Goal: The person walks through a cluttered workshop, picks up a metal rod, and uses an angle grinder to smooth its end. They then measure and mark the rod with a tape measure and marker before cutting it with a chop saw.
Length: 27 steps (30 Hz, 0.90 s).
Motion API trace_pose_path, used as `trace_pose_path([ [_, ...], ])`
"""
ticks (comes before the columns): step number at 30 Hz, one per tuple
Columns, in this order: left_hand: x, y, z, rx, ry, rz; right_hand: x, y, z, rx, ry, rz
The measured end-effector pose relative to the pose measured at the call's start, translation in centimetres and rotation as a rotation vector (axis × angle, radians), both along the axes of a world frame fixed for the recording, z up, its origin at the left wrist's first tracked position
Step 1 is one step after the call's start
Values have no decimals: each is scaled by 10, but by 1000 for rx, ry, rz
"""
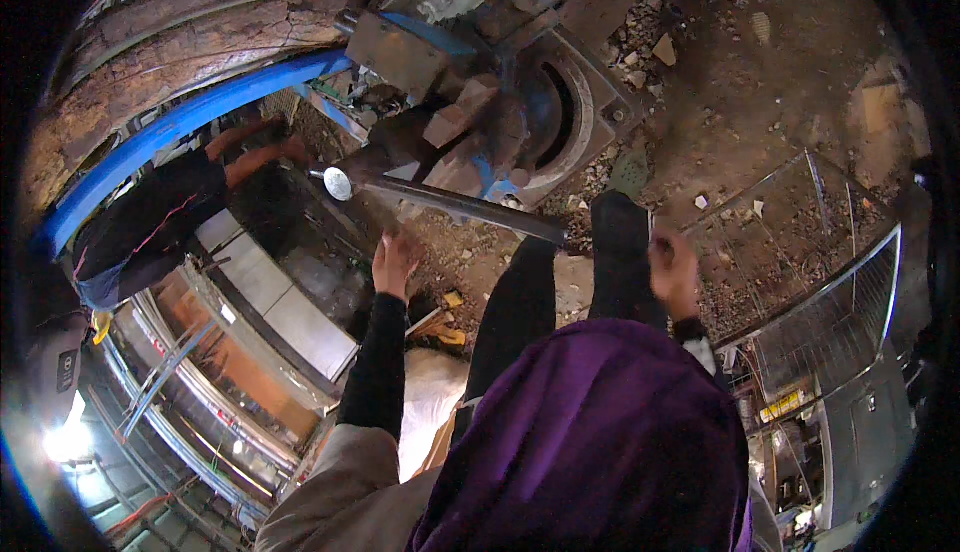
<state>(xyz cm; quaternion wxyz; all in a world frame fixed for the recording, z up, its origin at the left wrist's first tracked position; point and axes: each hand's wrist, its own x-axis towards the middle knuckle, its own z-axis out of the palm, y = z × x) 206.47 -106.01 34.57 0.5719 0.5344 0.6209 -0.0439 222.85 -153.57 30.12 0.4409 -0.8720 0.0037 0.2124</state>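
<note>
My left hand [396,264] is reached forward with its fingers stretched out and nothing visible in it. It hovers just below a long dark metal bar [470,208]. The bar lies at a slant in front of my legs, its right end close to my knees. By its left end is a bright round disc [338,184]. My right hand [675,272] is beside my right leg, its fingers loosely bent and apart, with nothing seen in it. Beyond the bar stands a heavy worn machine [580,142] with a round opening and blue paint traces. Metal blocks [462,112] rest on it.
Another person [150,217] in a dark shirt bends in from the left, arms toward the machine. A blue beam [190,122] runs behind them. Pale panels [275,292] stand at left. A wire-mesh frame [830,302] is at right. Rubble [640,52] covers the dirt floor.
</note>
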Motion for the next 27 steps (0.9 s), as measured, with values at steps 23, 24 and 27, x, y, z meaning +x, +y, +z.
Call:
trace_pose_path([
  [23,-26,-174,13,-272,1301,-1353,-144,133,-125,377,958,879],
  [24,-24,-177,10,-283,1307,-1362,-145,129,-129,395,974,885],
  [27,-19,-184,5,-293,1319,-1371,-149,124,-137,448,1021,887],
])
